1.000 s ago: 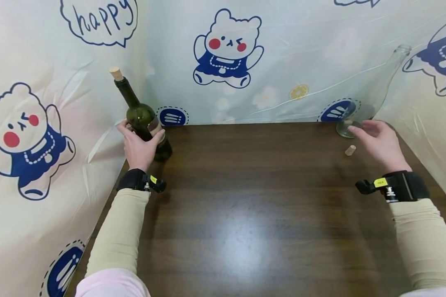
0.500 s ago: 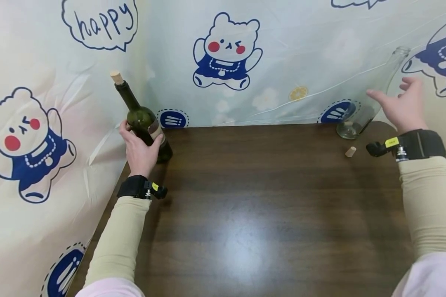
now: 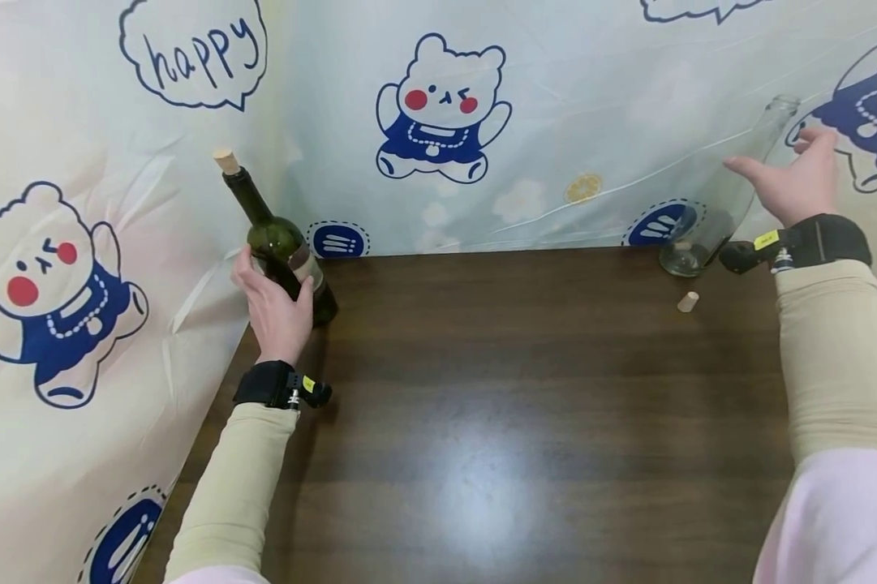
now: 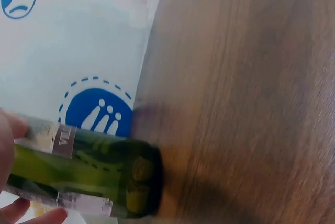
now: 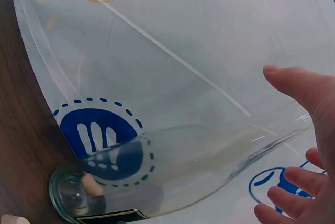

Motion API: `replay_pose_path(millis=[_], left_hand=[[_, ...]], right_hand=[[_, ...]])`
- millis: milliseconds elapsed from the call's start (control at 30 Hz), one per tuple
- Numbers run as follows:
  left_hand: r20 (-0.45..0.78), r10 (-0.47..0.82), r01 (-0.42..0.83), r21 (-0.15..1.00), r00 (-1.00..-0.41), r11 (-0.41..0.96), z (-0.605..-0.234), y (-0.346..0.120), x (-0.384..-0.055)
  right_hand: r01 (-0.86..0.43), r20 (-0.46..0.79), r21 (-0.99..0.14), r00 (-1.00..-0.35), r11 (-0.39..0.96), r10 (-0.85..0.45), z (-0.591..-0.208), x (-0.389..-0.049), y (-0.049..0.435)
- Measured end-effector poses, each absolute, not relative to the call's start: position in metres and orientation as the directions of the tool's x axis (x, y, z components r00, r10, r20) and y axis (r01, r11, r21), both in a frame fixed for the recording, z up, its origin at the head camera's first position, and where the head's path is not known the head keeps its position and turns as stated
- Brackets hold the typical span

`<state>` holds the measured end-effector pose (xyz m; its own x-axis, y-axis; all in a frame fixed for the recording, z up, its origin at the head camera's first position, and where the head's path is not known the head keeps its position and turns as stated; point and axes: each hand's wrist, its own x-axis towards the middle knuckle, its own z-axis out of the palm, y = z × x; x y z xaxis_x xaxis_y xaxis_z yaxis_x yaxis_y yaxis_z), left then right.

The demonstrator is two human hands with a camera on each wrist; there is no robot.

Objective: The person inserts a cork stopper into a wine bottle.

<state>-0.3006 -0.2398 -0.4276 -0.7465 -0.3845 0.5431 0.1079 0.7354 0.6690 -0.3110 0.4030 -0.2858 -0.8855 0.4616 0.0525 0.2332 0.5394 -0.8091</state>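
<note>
My left hand (image 3: 276, 315) holds a dark green wine bottle (image 3: 281, 237) around its body, thumb on the right side, fingers on the left. A cork (image 3: 226, 161) sits in its mouth. In the left wrist view, brownish cork-like shapes (image 4: 138, 170) show through the glass near the base. On the right, my right hand (image 3: 801, 180) is spread beside the neck of a clear glass bottle (image 3: 730, 182), thumb apart from the fingers, gripping nothing. Inside that bottle, a cork (image 5: 92, 185) shows near the bottom in the right wrist view. Another cork (image 3: 688, 302) lies on the table in front of it.
The brown wooden table (image 3: 482, 389) has a light glare in its middle. A pale printed sheet (image 3: 555, 97) with bear drawings stands behind the table and along both sides, close to both bottles.
My right hand has risen from the clear bottle's base to beside its neck, its fingers spreading. My left hand stays around the green bottle. The view has tilted slightly up.
</note>
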Motion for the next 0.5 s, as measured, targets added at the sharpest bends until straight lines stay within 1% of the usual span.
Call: replay_pose_path(millis=[100, 333, 500], left_hand=[[0.603, -0.359, 0.15, 0.63, -0.713, 0.762, -0.428, -0.234, -0.297], [0.692, -0.289, 0.224, 0.55, -0.661, 0.805, -0.423, -0.213, -0.286], [0.733, -0.252, 0.235, 0.491, -0.632, 0.839, -0.418, -0.202, -0.279]], right_hand=[[0.261, 0.014, -0.81, -0.886, 0.525, 0.463, -0.287, -0.316, 0.404], [0.309, -0.044, -0.812, -0.879, 0.495, 0.475, -0.297, -0.322, 0.403], [0.328, -0.079, -0.817, -0.878, 0.474, 0.471, -0.311, -0.329, 0.401]])
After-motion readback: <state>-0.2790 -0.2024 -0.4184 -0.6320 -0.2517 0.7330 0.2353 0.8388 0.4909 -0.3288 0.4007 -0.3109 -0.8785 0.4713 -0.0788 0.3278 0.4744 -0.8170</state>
